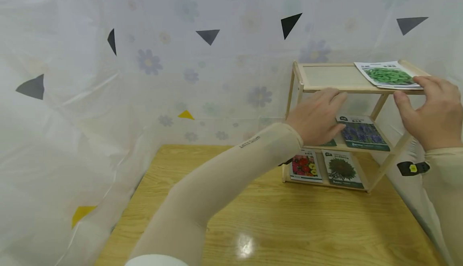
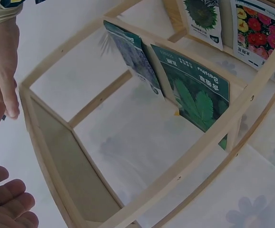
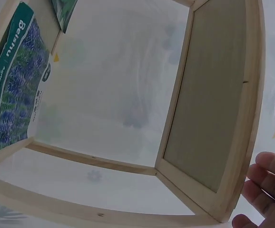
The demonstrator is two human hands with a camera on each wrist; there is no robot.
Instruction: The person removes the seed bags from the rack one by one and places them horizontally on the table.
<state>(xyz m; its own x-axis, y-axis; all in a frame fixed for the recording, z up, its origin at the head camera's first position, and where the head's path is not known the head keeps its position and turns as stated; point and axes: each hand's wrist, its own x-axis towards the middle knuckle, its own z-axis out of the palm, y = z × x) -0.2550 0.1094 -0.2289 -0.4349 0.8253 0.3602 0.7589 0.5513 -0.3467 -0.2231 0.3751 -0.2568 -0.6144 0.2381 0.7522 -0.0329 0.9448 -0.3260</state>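
Note:
A seed packet with green leaves (image 1: pixel 388 75) lies flat on the right part of the rack's top shelf (image 1: pixel 329 77). My right hand (image 1: pixel 439 109) is at that shelf's front right corner, its fingertips at the packet's edge and its thumb lower, apart from the fingers. Whether the fingertips press the packet cannot be told. My left hand (image 1: pixel 316 115) hovers before the rack, just below the top shelf's front edge, fingers loosely bent with nothing in them. A purple-flower packet (image 1: pixel 363 133) leans on the middle shelf beside a green-leaf packet (image 2: pixel 194 90), mostly hidden behind my left hand in the head view.
On the bottom shelf stand a red-and-yellow flower packet (image 1: pixel 305 166) and a packet with a dark spiky flower head (image 1: pixel 341 168). The wooden rack stands on a wood-grain table (image 1: pixel 253 217), near its right edge. A pale flowered sheet (image 1: pixel 217 77) hangs behind.

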